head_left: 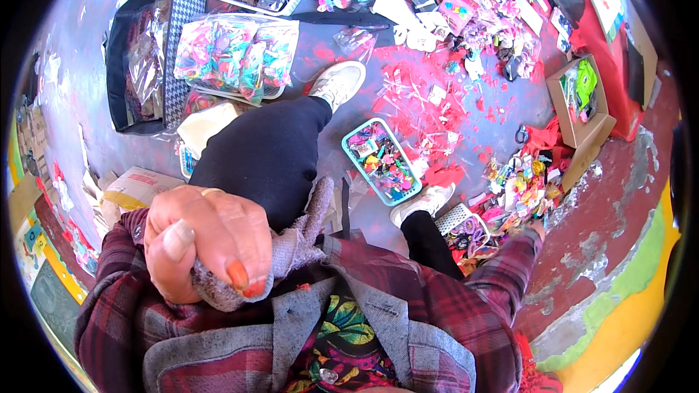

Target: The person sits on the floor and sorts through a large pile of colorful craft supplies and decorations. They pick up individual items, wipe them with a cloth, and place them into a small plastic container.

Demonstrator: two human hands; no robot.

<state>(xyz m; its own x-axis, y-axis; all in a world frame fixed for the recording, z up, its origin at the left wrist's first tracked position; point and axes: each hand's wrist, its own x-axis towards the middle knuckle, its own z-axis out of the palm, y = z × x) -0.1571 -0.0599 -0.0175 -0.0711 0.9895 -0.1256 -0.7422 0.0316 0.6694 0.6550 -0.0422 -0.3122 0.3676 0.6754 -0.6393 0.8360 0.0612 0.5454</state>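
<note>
Close to the camera on the left, my left hand [211, 244] is closed around a fuzzy greyish-lavender cloth [298, 244]. One narrow end of the cloth sticks up past my fingers. My right arm reaches out to the right, in a plaid sleeve. Only a small part of my right hand [537, 228] shows, at the edge of a pile of colourful small accessories [518, 188]; its fingers are hidden. Near that arm, a white basket [457, 217] holds more small items.
A light-blue basket [352, 147] of small goods stands between my shoes. A black bin [116, 58], bagged colourful items [233, 51] and a white basket [297, 4] are at far left. Heaped accessories [502, 25] lie far right. An open cardboard box [582, 133] stands by the wall.
</note>
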